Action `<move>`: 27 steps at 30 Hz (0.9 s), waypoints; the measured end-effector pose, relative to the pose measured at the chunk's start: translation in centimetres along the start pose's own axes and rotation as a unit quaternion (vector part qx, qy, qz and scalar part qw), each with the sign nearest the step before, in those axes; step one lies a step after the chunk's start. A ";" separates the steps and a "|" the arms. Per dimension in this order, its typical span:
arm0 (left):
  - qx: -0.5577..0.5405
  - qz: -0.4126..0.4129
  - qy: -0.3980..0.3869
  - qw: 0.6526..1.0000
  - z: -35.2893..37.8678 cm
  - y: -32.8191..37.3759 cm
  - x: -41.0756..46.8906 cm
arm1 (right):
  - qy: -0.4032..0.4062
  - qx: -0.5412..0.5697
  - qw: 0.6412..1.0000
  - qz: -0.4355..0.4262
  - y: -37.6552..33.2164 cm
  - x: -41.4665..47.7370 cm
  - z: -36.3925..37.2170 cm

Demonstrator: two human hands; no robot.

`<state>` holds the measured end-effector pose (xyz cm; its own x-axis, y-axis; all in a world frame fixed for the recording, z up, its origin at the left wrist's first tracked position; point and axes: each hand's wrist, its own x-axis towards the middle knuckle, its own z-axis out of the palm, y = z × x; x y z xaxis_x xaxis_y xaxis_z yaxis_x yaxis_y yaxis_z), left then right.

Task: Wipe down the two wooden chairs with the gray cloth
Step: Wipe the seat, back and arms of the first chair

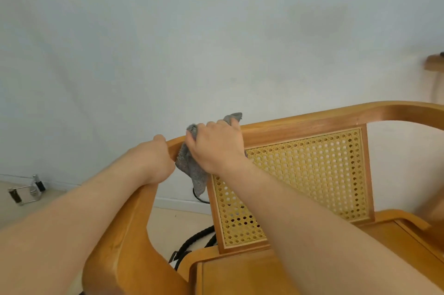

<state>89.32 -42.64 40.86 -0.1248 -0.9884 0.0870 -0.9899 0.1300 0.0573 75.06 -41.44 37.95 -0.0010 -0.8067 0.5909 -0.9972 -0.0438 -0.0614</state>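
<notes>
Pressing the cloth (192,169) onto the chair (300,126) top rail, right hand (216,148) grip clamped on it, left hand (153,162) grip closed on the rail's left bend, likely bracing the frame.

Crumpled gray cloth (192,169) draped over wooden cane-backed chair's (312,124) curved top rail

Chair (300,126) frame: honey-orange wood, faint grain. Backrest panel (300,184): pale yellow cane, regular grid of small round holes. Cloth (192,169): mottled gray, fuzzy texture. Wall (192,30): plain pale blue-white. Floor (182,220): light beige. Cord (194,242) on floor behind chair: black. Clamp-like object (26,190) far left: silver and black.
</notes>
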 end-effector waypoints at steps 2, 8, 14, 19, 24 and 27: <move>-0.013 0.000 -0.004 1.000 -0.1 -0.1 -0.3 | -0.011 -0.014 0.999 -0.041 2.2 -0.5 -1.0; 0.002 0.001 -0.004 1.000 -0.3 0.3 -0.4 | -0.006 -0.061 0.993 0.100 18.0 -3.9 -3.8; 0.117 -0.008 -0.011 0.993 -0.5 1.3 -1.2 | 0.010 -0.030 0.981 0.192 14.3 -2.3 -2.7; 0.202 -0.021 0.018 0.979 -0.2 2.7 -2.1 | 0.031 0.053 0.998 0.030 2.9 -2.1 0.1; 0.210 -0.011 0.026 0.977 0.0 2.5 -1.6 | 0.060 0.007 0.994 -0.087 2.7 -3.5 2.2; 0.189 -0.007 0.020 0.982 0.2 1.9 -0.9 | 0.049 0.000 0.991 -0.124 4.2 -7.2 4.7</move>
<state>87.56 -41.50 40.69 -0.1162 -0.9849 0.1287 -0.9467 0.0706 -0.3144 71.20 -38.58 29.66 0.2373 -0.7103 0.6627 -0.9676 -0.2336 0.0961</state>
